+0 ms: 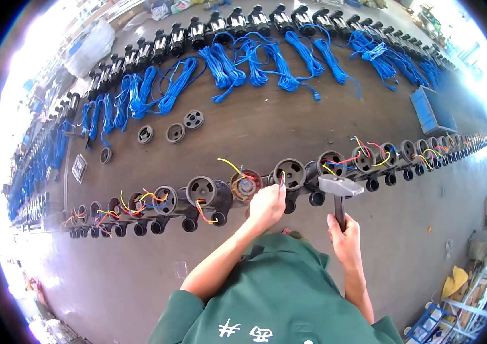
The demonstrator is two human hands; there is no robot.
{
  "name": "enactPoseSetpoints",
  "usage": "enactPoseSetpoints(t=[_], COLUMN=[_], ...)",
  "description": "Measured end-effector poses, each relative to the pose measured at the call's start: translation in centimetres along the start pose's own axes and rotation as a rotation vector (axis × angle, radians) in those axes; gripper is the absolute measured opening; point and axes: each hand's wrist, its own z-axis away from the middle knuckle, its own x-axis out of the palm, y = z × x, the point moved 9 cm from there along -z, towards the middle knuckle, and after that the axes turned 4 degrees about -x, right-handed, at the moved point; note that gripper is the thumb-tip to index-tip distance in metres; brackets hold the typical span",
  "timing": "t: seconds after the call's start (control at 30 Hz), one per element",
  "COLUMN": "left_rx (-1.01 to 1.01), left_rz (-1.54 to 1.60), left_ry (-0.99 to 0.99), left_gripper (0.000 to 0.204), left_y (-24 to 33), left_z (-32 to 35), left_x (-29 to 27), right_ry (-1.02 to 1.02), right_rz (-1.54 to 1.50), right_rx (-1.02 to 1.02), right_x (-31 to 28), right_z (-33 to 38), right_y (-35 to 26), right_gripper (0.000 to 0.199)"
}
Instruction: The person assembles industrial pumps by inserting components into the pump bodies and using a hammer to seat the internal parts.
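Dozens of dark round housings [201, 191] in one long line along the near edge of a brown surface [243, 129], many with red, yellow and blue leads at their open faces, and with black round ports [189, 225] just below. Left grip [267, 205] closed, with thumb and fingers pinched on short coloured wires [282, 179] at the front of a round end cover [290, 173]; number of strands too small to tell. Right grip [346, 236] wrapped around the dark handle of a hammer [341, 186], with the metal head uppermost, to the right of that same cover and in front of the line; in contact with a housing or clear of it, impossible to tell.

Just left of the end cover, one open motor [246, 184] with its inside in view, and a yellow wire [229, 164] curved up and leftward from it. At the lower border, a green top [289, 298] with white marks.

Across the middle of the surface, three loose round covers [175, 133] near each other, with a fourth cover [106, 155] farther left and a printed sheet [79, 167] beyond. Toward the right, a blue box [425, 112]. Along the far side, coils of blue cable [219, 66] in front of a row of black units [238, 22].
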Motion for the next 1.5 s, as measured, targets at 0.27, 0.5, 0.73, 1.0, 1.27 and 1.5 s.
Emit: enactPoseSetpoints(t=[0.27, 0.5, 0.73, 1.0, 1.27, 1.5], left_rx=[-0.038, -0.120, -0.094, 0.007, -0.077, -0.080], left_rz=[0.491, 0.844, 0.843, 0.735, 0.828, 0.901], left_ry=[0.122, 0.010, 0.074, 0.220, 0.132, 0.167], left_gripper=[0.036, 0.038, 0.033, 0.025, 0.020, 0.050], left_y=[-5.1, -6.7, -6.8, -4.8, -4.7, -5.8], left_z=[1.8, 1.4, 1.8, 2.3, 2.0, 2.1], left_x=[2.2, 5.6, 4.2, 1.9, 0.9, 4.4], right_ry=[-0.251, -0.163, -0.271, -0.158, -0.203, -0.288], right_rz=[0.206, 0.475, 0.240, 0.659, 0.112, 0.448], right_rx=[-0.051, -0.312, 0.067, -0.270, -0.150, 0.181], right_x=[3.5, 5.7, 6.7, 7.1, 6.8, 6.6], right_z=[-3.5, -5.6, -7.0, -7.7, -6.4, -8.6], right_y=[-3.2, -4.1, -2.7, 2.2, -4.9, -0.1], right_gripper=[0.029, 0.037, 0.036, 0.043, 0.052, 0.045])
